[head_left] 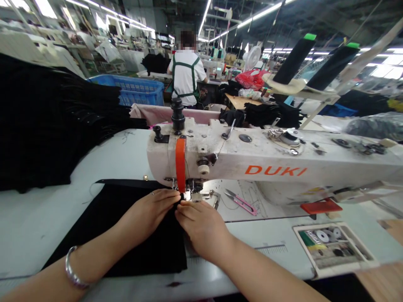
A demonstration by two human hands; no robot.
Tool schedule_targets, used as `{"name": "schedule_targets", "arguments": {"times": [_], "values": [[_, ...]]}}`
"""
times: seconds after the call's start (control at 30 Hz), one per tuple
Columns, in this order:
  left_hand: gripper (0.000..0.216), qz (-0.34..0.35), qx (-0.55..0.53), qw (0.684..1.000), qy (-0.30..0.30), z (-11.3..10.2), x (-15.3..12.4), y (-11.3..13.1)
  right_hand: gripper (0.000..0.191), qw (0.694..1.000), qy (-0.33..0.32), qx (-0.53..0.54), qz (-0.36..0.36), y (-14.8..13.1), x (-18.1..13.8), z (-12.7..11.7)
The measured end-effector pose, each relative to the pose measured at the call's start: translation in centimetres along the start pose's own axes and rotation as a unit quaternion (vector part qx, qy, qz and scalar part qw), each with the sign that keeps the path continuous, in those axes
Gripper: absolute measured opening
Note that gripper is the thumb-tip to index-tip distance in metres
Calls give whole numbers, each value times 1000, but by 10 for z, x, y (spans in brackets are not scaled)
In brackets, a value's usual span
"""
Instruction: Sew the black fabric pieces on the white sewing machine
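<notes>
A black fabric piece (141,239) lies on the sewing machine's table, its upper right edge by the needle area. My left hand (154,207) rests on the fabric with fingers stretched flat toward the presser foot (188,195); a silver bangle (71,268) circles that wrist. My right hand (201,224) is closed, its bent fingers pinching the fabric's right edge just in front of the needle. Both sets of fingertips nearly meet there. Above them stands the white sewing machine (226,163) with an orange lever guard (180,165). The needle tip itself is hard to make out.
Pink-handled thread snips (242,202) lie under the machine arm. A parts tray (335,247) with bobbins is set at right. Stacked black fabric (34,121) fills the left side. Behind are a blue basket (135,90), thread cones (294,61) and a person (185,75) facing away.
</notes>
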State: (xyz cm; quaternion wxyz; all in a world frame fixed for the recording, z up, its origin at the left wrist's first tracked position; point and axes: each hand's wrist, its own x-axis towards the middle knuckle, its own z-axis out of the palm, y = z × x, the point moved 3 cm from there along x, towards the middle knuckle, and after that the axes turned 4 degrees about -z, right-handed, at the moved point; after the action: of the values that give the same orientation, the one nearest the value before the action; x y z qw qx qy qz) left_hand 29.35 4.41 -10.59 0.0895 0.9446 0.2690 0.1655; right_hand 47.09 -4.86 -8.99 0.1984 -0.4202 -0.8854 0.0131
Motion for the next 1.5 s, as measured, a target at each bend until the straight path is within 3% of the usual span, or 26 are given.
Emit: {"name": "schedule_targets", "arguments": {"times": [0.37,0.47,0.6,0.63,0.73,0.9,1.0,1.1,1.2,1.33,1.5], "values": [[38,-16,-35,999,-13,-3,5,-3,26,1000,-18,12,22,-1,5,5],[40,-28,-39,998,-26,-11,-4,5,27,998,-18,36,38,-3,2,-4],[110,-6,-4,998,-62,-23,-40,38,46,993,-30,98,63,-4,-24,-37],[110,5,14,998,-62,-24,-51,46,52,991,-33,102,75,-3,-32,-45],[80,9,35,998,-46,-21,-77,62,56,992,-51,72,95,7,-44,-55],[68,-10,37,998,42,-9,-80,71,10,985,-10,-48,166,37,-10,-32],[66,-3,25,998,64,-10,-73,76,10,983,1,-60,174,40,8,-21],[49,-56,-41,996,57,-16,-72,74,16,989,2,-17,149,20,-4,-24],[46,-117,-93,987,55,-18,-78,69,25,984,16,124,130,-15,-37,-29],[42,-144,-102,983,40,-17,-85,64,38,969,61,173,164,-49,-64,-21],[41,-174,-84,980,50,-28,-82,55,1,975,112,129,143,-58,-59,-10]]}}
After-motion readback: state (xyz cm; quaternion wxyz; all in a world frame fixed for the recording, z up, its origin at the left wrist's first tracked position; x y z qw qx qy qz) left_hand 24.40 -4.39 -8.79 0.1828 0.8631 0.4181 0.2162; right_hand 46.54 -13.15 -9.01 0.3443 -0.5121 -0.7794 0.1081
